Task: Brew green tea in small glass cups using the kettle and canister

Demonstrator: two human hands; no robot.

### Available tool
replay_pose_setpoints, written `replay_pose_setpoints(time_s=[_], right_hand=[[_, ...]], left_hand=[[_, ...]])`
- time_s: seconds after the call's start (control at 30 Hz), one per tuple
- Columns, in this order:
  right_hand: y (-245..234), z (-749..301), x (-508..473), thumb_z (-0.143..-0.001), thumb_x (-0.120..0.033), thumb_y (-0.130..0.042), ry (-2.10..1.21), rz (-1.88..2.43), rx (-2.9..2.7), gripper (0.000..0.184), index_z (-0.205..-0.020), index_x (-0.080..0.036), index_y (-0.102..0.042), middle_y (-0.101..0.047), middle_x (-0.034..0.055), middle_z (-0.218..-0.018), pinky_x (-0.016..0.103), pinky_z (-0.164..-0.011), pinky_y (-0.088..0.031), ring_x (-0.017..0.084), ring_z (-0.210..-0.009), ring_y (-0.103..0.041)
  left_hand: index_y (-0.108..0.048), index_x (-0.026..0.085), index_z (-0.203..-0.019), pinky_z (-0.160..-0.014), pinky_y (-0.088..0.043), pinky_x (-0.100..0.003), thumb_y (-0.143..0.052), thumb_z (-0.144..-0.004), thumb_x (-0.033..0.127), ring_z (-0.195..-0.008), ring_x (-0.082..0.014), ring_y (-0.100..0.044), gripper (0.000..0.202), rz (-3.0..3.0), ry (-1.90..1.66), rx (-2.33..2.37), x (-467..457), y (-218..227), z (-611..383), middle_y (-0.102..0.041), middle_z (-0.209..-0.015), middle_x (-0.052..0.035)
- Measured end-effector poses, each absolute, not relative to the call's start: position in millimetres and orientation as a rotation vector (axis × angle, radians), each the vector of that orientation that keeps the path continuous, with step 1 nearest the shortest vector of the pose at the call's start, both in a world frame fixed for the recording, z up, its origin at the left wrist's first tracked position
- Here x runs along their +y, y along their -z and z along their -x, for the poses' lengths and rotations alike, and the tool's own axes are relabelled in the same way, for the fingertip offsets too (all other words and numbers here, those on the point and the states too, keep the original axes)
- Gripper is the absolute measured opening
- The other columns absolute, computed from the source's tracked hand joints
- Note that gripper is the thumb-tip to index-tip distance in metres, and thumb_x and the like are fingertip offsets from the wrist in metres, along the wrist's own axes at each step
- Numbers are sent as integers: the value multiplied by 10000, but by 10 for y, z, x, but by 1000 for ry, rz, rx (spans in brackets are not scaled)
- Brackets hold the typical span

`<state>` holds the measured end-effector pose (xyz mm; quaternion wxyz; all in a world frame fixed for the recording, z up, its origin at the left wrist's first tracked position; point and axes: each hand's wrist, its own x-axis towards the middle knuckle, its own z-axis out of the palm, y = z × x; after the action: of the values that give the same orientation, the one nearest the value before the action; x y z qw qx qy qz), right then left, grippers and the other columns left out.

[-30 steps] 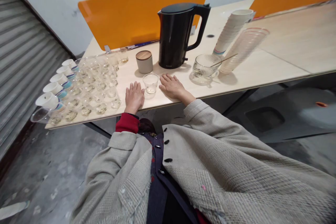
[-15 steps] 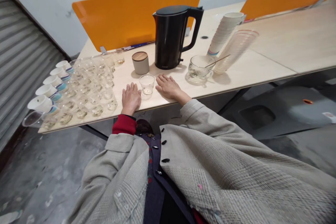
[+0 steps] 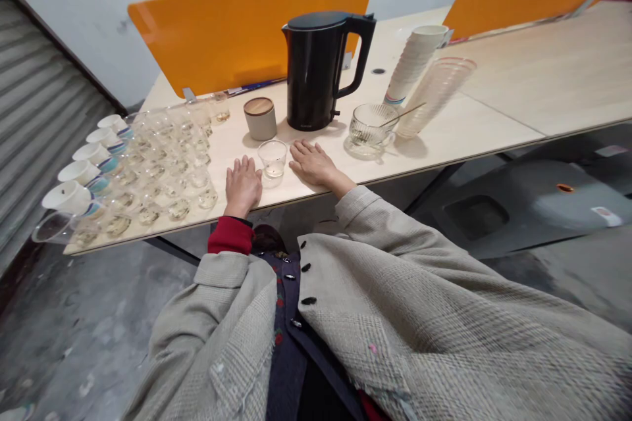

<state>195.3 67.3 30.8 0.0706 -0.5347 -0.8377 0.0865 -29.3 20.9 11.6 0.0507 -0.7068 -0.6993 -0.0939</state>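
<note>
My left hand [image 3: 243,183] lies flat and open on the pale wooden table [image 3: 474,128], just left of a small clear glass [image 3: 272,159] with a little liquid in it. Just right of that glass, my right hand [image 3: 312,162] rests palm down with fingers spread. Neither hand holds anything or touches the glass. Behind the glass stand a grey jar with a wooden lid [image 3: 260,118] and a black electric kettle [image 3: 316,70]. A glass mug with a spoon in it [image 3: 368,125] sits to the right of the kettle.
Many small clear glasses [image 3: 162,168] fill the table's left end, with white paper cups [image 3: 83,174] along its left edge. Tilted stacks of white cups [image 3: 411,66] and clear plastic cups [image 3: 434,92] lean behind the mug. Orange dividers [image 3: 237,29] back the table.
Both hands stay flat beside the small glass. Only the camera view has shifted slightly, sliding the scene left in the picture.
</note>
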Motion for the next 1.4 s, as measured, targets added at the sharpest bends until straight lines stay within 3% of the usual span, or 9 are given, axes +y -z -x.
replay_pose_setpoints(time_s=[1.4], right_hand=[[-330, -1930, 658, -1091, -406, -291, -260, 1638, -2525, 705, -1704, -61, -329, -255, 173, -1823, 593, -1375, -194, 357, -1704, -213]], left_hand=[[-454, 164, -1662, -1364, -273, -549, -263, -1119, 378, -1662, -319, -339, 614, 2162, 282, -2149, 159, -187, 268, -405, -1767, -111]])
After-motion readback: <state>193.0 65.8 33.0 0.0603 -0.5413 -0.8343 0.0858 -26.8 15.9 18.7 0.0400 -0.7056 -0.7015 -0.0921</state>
